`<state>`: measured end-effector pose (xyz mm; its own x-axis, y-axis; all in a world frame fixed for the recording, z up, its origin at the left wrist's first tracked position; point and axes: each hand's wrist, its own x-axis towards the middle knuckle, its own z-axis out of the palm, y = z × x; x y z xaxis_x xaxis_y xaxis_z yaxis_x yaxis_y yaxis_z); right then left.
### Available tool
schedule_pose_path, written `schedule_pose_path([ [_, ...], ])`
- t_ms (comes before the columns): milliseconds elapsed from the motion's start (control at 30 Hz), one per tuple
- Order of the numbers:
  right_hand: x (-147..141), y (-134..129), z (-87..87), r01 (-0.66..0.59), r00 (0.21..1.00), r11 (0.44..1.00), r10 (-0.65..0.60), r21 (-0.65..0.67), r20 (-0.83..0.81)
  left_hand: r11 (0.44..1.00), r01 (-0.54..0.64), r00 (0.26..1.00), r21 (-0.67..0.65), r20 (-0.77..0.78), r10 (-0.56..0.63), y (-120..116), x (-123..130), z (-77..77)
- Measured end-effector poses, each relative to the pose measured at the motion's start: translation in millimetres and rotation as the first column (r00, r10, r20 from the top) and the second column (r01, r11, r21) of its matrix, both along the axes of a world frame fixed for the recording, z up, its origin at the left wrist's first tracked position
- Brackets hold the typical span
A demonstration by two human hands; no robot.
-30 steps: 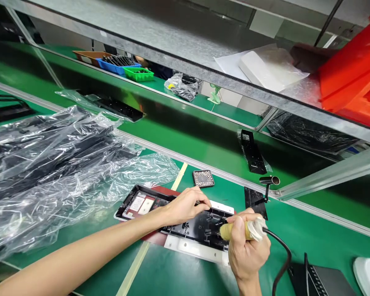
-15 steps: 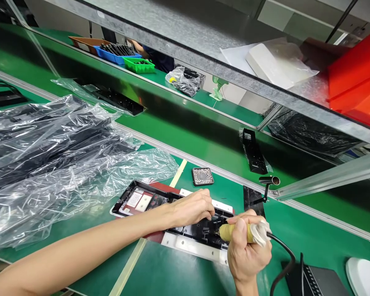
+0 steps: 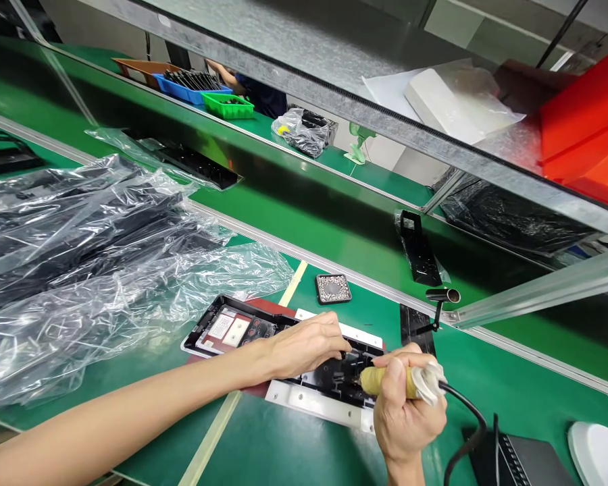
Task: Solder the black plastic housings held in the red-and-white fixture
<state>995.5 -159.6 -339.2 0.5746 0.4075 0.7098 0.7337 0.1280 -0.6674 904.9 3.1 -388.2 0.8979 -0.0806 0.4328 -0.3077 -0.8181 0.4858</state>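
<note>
A long black plastic housing [image 3: 329,376] lies open side up in a fixture with white side strips [image 3: 309,401]. My left hand [image 3: 311,344] rests over its middle, fingers curled down and pinched together; what they hold, if anything, is hidden. In my right hand [image 3: 408,412] is a soldering iron [image 3: 385,382] with a yellow wrapped handle, white wrapping at its back end and a black cord. Its tip points left into the right part of the housing. Just behind the fixture sits a small black tray [image 3: 333,289] of tiny metal parts.
Clear plastic bags [image 3: 106,250] with black parts cover the left of the table. A metal tube holder [image 3: 442,295] stands right of the fixture. A black notebook-like item [image 3: 532,462] lies front right. Overhead runs a metal shelf [image 3: 304,47]; a co-worker's arm [image 3: 228,75] shows behind.
My left hand has shifted very slightly left and down over the housing, its fingers still curled. My right hand and the soldering iron stay practically in place.
</note>
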Motion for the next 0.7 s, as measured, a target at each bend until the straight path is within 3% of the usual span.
schedule_pose_path([
  [200,0.8,0.1,-1.2,0.009,1.0,1.0,-0.009,-0.001,0.003,0.982,0.017,1.0,0.191,0.008,-0.019,-0.3,-4.1,-3.6],
  [400,2.5,-1.2,-3.0,-0.011,1.0,1.0,0.011,-0.014,0.026,0.98,-0.02,0.999,0.197,0.041,0.012,-1.8,-4.1,-7.7],
  [533,3.1,0.6,-4.4,-0.011,1.0,1.0,0.011,0.007,0.018,0.972,-0.231,0.973,0.046,-0.007,0.232,17.7,12.5,1.3],
  [633,3.3,2.6,-4.9,-0.03,0.999,0.999,0.029,0.037,0.032,0.919,-0.394,0.912,0.038,-0.108,0.395,46.0,35.2,5.8],
  [700,3.4,3.4,-5.1,-0.036,0.998,0.998,0.033,0.055,0.052,0.899,-0.434,0.887,0.059,-0.144,0.438,64.5,51.7,3.0],
])
